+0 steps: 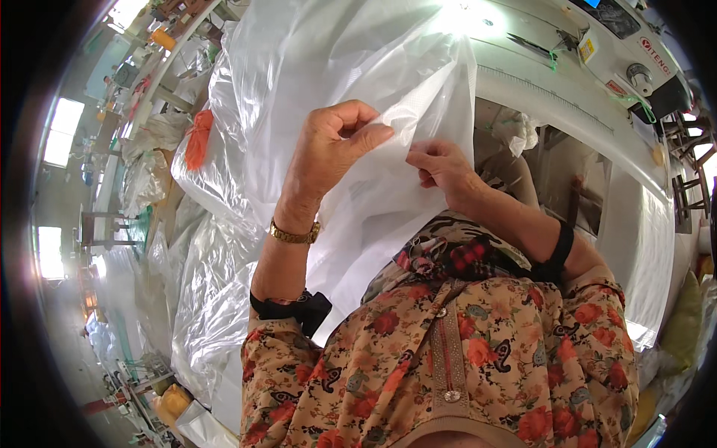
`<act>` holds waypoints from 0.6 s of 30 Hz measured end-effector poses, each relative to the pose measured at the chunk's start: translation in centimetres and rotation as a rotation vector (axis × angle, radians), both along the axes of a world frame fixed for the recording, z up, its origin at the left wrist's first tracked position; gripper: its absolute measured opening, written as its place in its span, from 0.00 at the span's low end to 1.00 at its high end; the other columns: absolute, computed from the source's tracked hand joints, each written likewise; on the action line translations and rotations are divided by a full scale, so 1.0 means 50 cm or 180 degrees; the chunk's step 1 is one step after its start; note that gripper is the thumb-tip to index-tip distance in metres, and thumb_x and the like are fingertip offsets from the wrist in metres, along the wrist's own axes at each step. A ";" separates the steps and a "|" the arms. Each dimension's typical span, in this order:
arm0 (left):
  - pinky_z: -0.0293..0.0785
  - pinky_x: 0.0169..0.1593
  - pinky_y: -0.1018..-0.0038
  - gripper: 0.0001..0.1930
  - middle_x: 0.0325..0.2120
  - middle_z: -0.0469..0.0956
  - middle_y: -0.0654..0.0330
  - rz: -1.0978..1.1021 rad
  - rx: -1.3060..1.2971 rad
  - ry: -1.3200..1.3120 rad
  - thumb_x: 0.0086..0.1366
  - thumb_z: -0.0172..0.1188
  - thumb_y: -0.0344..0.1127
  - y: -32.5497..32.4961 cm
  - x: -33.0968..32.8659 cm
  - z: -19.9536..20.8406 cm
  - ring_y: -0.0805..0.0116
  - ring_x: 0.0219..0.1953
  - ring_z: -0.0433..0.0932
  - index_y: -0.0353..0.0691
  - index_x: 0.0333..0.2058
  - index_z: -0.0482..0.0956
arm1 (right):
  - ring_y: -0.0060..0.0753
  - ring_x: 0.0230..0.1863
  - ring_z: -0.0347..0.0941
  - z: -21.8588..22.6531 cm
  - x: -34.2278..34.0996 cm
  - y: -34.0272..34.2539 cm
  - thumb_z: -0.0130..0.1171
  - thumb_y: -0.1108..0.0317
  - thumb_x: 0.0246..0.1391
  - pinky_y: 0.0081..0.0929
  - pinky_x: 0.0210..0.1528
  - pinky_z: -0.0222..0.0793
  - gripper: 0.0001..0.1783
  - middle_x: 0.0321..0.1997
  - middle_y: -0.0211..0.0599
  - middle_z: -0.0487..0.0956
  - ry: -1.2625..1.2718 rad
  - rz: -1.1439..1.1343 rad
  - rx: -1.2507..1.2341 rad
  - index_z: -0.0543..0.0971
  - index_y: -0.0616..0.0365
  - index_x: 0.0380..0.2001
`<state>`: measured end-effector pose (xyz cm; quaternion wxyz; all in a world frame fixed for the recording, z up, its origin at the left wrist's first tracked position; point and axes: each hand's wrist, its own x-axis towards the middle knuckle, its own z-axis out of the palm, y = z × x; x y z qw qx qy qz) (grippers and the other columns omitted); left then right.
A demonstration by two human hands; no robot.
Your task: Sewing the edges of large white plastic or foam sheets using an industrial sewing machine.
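Note:
A large translucent white plastic sheet (299, 52) hangs over the work table and down across my lap. My left hand (332, 145), with a gold watch on its wrist, pinches a folded edge of it between thumb and forefinger. Just to the right and slightly lower, my right hand (444, 168) is closed, its thumb and fingertips pressed together on the same sheet. Between the two hands the folded strip shows a finely textured surface. How much of the sheet lies inside the right fingers is hidden.
At the upper right stands a white sewing machine (624, 67) on a pale table (553, 93) with a ruler scale. Dark thread snips (532, 46) lie beside it under a bright lamp. More crumpled clear plastic (216, 284) and an orange-red tied bundle (198, 140) are at the left.

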<state>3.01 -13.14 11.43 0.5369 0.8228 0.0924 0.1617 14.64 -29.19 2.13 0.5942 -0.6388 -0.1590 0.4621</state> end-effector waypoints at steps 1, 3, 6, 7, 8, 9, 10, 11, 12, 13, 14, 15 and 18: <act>0.66 0.31 0.82 0.10 0.20 0.73 0.70 0.0008 0.0008 0.0003 0.63 0.65 0.32 0.005 -0.002 -0.002 0.84 0.26 0.67 0.32 0.28 0.77 | 0.20 0.37 0.74 -0.006 0.002 -0.003 0.62 0.59 0.58 0.20 0.40 0.69 0.15 0.34 0.29 0.79 0.0140 0.0111 0.0057 0.78 0.60 0.41; 0.66 0.31 0.81 0.08 0.19 0.72 0.70 0.0045 0.0472 -0.0248 0.61 0.65 0.30 0.014 -0.009 -0.005 0.83 0.26 0.67 0.31 0.28 0.76 | 0.17 0.36 0.73 0.007 -0.018 -0.025 0.61 0.60 0.59 0.20 0.42 0.68 0.13 0.32 0.27 0.77 -0.0029 0.0230 0.0190 0.78 0.60 0.37; 0.67 0.30 0.77 0.06 0.18 0.73 0.66 0.0057 0.0830 -0.0407 0.58 0.64 0.28 0.002 -0.007 -0.001 0.77 0.22 0.69 0.33 0.28 0.76 | 0.14 0.34 0.72 0.043 -0.040 -0.076 0.57 0.63 0.62 0.20 0.41 0.69 0.10 0.29 0.24 0.76 -0.0404 0.0457 0.0715 0.78 0.59 0.33; 0.67 0.30 0.77 0.06 0.18 0.73 0.66 0.0068 0.0828 -0.0399 0.58 0.64 0.28 -0.004 -0.011 0.000 0.77 0.22 0.69 0.33 0.28 0.76 | 0.14 0.33 0.72 0.057 -0.050 -0.086 0.55 0.65 0.64 0.20 0.39 0.70 0.09 0.29 0.24 0.75 -0.0601 0.0619 0.1143 0.77 0.59 0.33; 0.67 0.30 0.73 0.06 0.18 0.73 0.61 -0.0059 0.1137 -0.0413 0.57 0.63 0.28 -0.014 -0.013 0.000 0.71 0.22 0.70 0.34 0.28 0.75 | 0.14 0.33 0.72 0.073 -0.064 -0.095 0.55 0.65 0.64 0.20 0.39 0.70 0.09 0.29 0.24 0.75 -0.0592 0.0628 0.1141 0.77 0.59 0.33; 0.67 0.29 0.70 0.05 0.18 0.73 0.57 -0.0202 0.1445 -0.0439 0.56 0.63 0.28 -0.027 -0.012 0.001 0.65 0.21 0.71 0.35 0.27 0.75 | 0.15 0.29 0.72 0.094 -0.079 -0.104 0.55 0.67 0.63 0.20 0.35 0.70 0.08 0.26 0.24 0.76 -0.0531 0.0543 0.1113 0.76 0.59 0.32; 0.67 0.29 0.70 0.05 0.18 0.73 0.57 -0.0201 0.1438 -0.0438 0.56 0.63 0.28 -0.039 -0.010 -0.008 0.65 0.21 0.71 0.35 0.27 0.75 | 0.16 0.26 0.72 0.111 -0.090 -0.110 0.55 0.68 0.63 0.19 0.31 0.70 0.07 0.23 0.25 0.77 -0.0465 0.0464 0.1082 0.76 0.59 0.32; 0.67 0.31 0.72 0.05 0.19 0.72 0.58 -0.0316 0.1472 -0.0225 0.58 0.62 0.29 -0.051 -0.008 -0.023 0.67 0.22 0.70 0.34 0.28 0.75 | 0.21 0.22 0.72 0.128 -0.095 -0.112 0.56 0.69 0.62 0.22 0.28 0.70 0.07 0.22 0.29 0.78 -0.0760 0.0586 0.1037 0.73 0.59 0.31; 0.67 0.33 0.74 0.05 0.19 0.71 0.60 -0.0448 0.1522 -0.0012 0.60 0.61 0.30 -0.060 -0.006 -0.038 0.70 0.24 0.68 0.34 0.29 0.76 | 0.21 0.22 0.72 0.123 -0.097 -0.105 0.56 0.69 0.62 0.22 0.28 0.70 0.07 0.22 0.29 0.78 -0.0757 0.0569 0.1046 0.73 0.59 0.31; 0.67 0.30 0.66 0.04 0.20 0.71 0.49 -0.0410 0.1446 0.0137 0.58 0.59 0.28 -0.065 -0.008 -0.051 0.57 0.23 0.71 0.35 0.29 0.75 | 0.19 0.23 0.72 0.115 -0.099 -0.097 0.57 0.69 0.62 0.22 0.28 0.70 0.07 0.22 0.29 0.77 -0.1210 0.0721 0.0825 0.73 0.60 0.32; 0.67 0.30 0.66 0.04 0.20 0.71 0.49 -0.0425 0.1458 0.0146 0.58 0.59 0.28 -0.069 -0.011 -0.065 0.57 0.23 0.71 0.35 0.29 0.75 | 0.18 0.24 0.73 0.105 -0.098 -0.091 0.58 0.69 0.61 0.22 0.28 0.71 0.07 0.23 0.29 0.76 -0.1658 0.0871 0.0599 0.72 0.61 0.32; 0.68 0.31 0.68 0.03 0.21 0.71 0.49 -0.0421 0.0964 0.0280 0.59 0.59 0.28 -0.073 -0.015 -0.078 0.60 0.23 0.70 0.35 0.31 0.75 | 0.29 0.23 0.76 0.088 -0.095 -0.088 0.58 0.70 0.59 0.28 0.28 0.71 0.07 0.21 0.36 0.75 -0.2267 0.1028 0.0721 0.72 0.61 0.35; 0.68 0.32 0.71 0.04 0.22 0.74 0.55 -0.0502 0.0250 0.0372 0.62 0.56 0.27 -0.075 -0.024 -0.113 0.70 0.23 0.66 0.32 0.34 0.76 | 0.44 0.24 0.77 0.074 -0.096 -0.087 0.57 0.71 0.58 0.34 0.29 0.70 0.06 0.22 0.42 0.77 -0.2817 0.1209 0.0633 0.72 0.61 0.36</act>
